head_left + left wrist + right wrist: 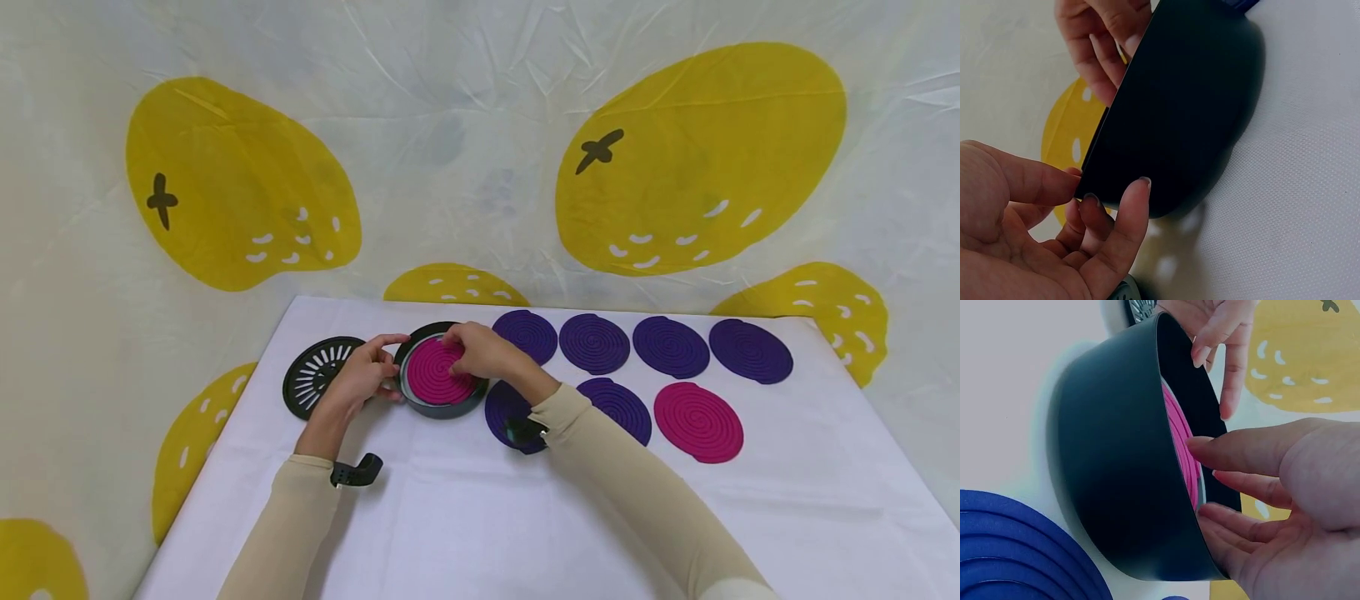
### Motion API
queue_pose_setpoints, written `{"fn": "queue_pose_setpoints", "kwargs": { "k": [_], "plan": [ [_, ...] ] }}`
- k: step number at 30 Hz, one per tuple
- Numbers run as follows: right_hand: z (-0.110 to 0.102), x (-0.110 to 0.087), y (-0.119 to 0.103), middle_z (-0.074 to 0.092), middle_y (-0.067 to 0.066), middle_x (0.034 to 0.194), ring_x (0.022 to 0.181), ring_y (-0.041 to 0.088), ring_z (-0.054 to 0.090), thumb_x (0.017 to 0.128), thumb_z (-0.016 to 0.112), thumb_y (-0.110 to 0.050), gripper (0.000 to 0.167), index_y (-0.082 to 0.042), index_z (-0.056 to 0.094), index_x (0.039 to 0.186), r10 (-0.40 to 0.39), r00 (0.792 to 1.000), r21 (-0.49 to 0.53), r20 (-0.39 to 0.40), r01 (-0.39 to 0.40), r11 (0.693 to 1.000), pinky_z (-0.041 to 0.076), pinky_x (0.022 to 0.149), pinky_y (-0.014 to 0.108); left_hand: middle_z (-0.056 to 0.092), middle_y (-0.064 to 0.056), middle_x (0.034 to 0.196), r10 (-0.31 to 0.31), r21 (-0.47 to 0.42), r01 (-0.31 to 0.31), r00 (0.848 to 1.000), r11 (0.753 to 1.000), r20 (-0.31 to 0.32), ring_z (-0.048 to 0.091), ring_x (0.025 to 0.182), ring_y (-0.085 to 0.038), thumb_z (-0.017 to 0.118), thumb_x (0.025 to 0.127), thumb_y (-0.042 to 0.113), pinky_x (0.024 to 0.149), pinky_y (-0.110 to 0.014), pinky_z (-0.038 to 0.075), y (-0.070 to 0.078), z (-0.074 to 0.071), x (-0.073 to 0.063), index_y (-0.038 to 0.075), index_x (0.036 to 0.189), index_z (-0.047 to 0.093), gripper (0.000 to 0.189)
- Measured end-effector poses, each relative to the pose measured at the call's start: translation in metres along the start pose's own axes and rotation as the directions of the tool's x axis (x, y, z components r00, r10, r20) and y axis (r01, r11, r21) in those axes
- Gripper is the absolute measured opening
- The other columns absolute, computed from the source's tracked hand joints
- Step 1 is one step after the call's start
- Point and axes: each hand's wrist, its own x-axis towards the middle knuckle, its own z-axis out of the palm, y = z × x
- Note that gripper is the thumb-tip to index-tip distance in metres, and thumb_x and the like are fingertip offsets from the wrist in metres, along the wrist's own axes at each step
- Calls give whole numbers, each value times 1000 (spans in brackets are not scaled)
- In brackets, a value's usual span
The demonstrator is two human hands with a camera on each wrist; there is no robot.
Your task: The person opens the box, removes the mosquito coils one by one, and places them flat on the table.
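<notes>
A dark round container [441, 412] stands on the white table and holds a pink spiral coaster [431, 375]; a pale rim shows around the coaster. My left hand [362, 375] grips the container's left side, its fingertips at the rim and outer wall in the left wrist view. My right hand [483, 350] reaches over the right side. There its thumb and fingers pinch at the coaster's edge, just inside the container wall [1129, 456]. The far fingertips are partly hidden in the right wrist view.
To the left lies a black slotted disc [303, 379], partly behind the left hand. Several purple spiral coasters [595, 343] lie in two rows on the right, some partly covered by the right arm. Another pink coaster [699, 422] ends the front row. A lemon-patterned curtain [450, 167] hangs behind.
</notes>
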Motion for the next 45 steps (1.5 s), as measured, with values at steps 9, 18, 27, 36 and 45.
{"fn": "queue_pose_setpoints", "kwargs": {
  "k": [9, 18, 27, 36, 45],
  "plan": [
    [3, 3, -3, 64, 15, 128, 121, 27, 58, 91, 75, -7, 45, 1, 61, 133, 25, 1000, -150, 8, -24, 988, 49, 107, 38, 39, -7, 94, 40, -13, -40, 999, 999, 23, 49, 80, -20, 42, 90, -15, 62, -37, 63, 0, -1, -1, 11, 147, 52, 63],
    [10, 10, -4, 65, 14, 124, 118, 27, 58, 93, 70, -8, 41, -2, 61, 133, 28, 999, -252, -22, -33, 967, 50, 105, 38, 39, -7, 95, 33, -15, -33, 999, 999, 25, 49, 82, -21, 41, 90, -15, 63, -38, 63, 0, -2, 0, 12, 148, 51, 64],
    [11, 11, -6, 60, 14, 118, 111, 28, 56, 93, 69, -8, 34, -6, 66, 127, 28, 995, -329, -93, -57, 943, 53, 97, 38, 39, -7, 93, 43, -19, -42, 999, 999, 26, 51, 77, -21, 42, 89, -15, 62, -38, 63, 0, 0, -1, 11, 147, 51, 64],
    [4, 15, -5, 64, 15, 116, 109, 31, 57, 92, 70, -10, 33, -3, 70, 125, 11, 991, -352, -133, -58, 934, 55, 93, 38, 39, -7, 94, 39, -5, -39, 999, 999, 23, 51, 80, -24, 41, 89, -15, 65, -41, 64, -1, 0, 0, 11, 148, 51, 65],
    [-6, 15, -2, 73, 10, 109, 109, 24, 63, 90, 75, -9, 26, -3, 76, 116, 7, 994, -196, -108, -29, 980, 55, 96, 36, 39, -7, 95, 32, -10, -32, 999, 999, 33, 53, 80, -24, 43, 91, -14, 64, -42, 64, 3, 1, -2, 12, 149, 50, 63]
  ]
}}
